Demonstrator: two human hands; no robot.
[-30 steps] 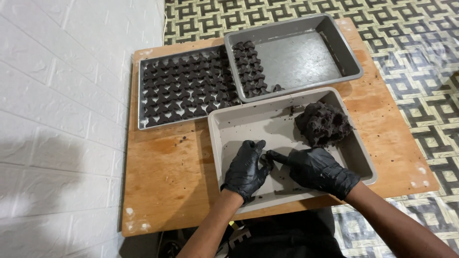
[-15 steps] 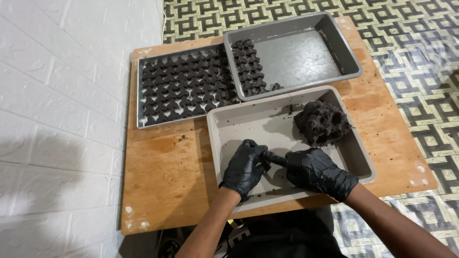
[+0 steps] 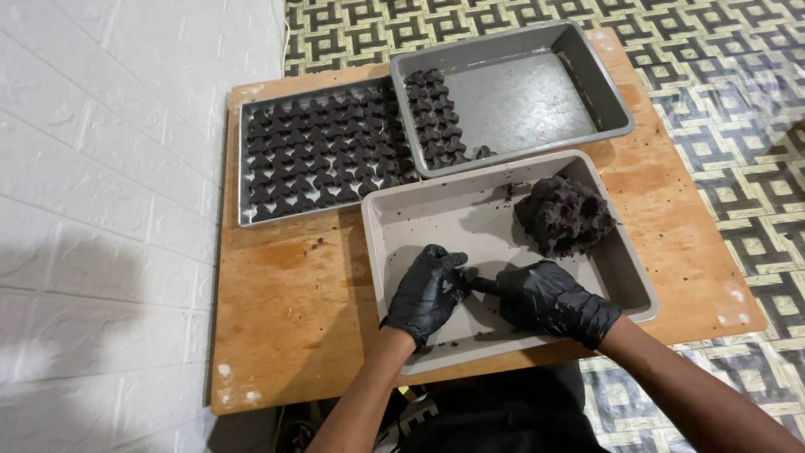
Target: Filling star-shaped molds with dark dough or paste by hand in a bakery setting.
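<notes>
Both hands wear black gloves and meet over the near grey tray (image 3: 386, 252). My left hand (image 3: 428, 292) and my right hand (image 3: 549, 298) pinch a small piece of dark dough (image 3: 471, 277) between their fingertips. A large lump of dark dough (image 3: 563, 214) sits in the tray's far right corner. A far grey tray (image 3: 604, 84) holds a few rows of small shaped dough pieces (image 3: 436, 117) along its left side. A flat tray (image 3: 243, 168) at the left is filled with several rows of the same shaped pieces.
All three trays rest on a wooden board table (image 3: 285, 319) with dough crumbs scattered on it. A white brick wall (image 3: 101, 210) runs along the left. Patterned floor tiles (image 3: 738, 126) lie to the right and behind.
Both hands have stayed together over the near tray, working the small piece; they shifted slightly. The lump and the trays have not moved.
</notes>
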